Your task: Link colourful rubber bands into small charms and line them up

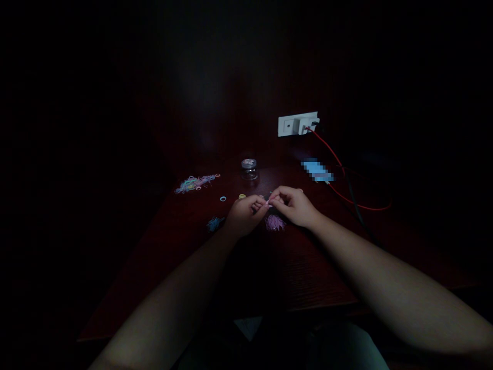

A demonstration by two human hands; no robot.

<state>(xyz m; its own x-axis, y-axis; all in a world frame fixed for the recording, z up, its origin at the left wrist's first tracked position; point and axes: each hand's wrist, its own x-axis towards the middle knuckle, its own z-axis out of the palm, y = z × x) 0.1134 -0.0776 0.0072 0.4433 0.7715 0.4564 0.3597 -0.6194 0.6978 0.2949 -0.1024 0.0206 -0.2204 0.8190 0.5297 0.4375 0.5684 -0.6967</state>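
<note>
My left hand and my right hand meet above the dark red table, fingertips pinched together. Between them is a small pink elastic band, mostly covered by the fingers. Just below the fingertips lies a pile of purple elastic bands. To the left of my left hand sits a smaller bunch of blue elastic bands. Single ring-shaped bands lie beyond the hands, among them a light blue one and a yellow one, partly behind my left hand.
A mixed heap of coloured bands lies at the far left of the table. Behind the hands stands a lidded clear jar. At right, a blurred-out phone is joined by a red cable to a wall socket.
</note>
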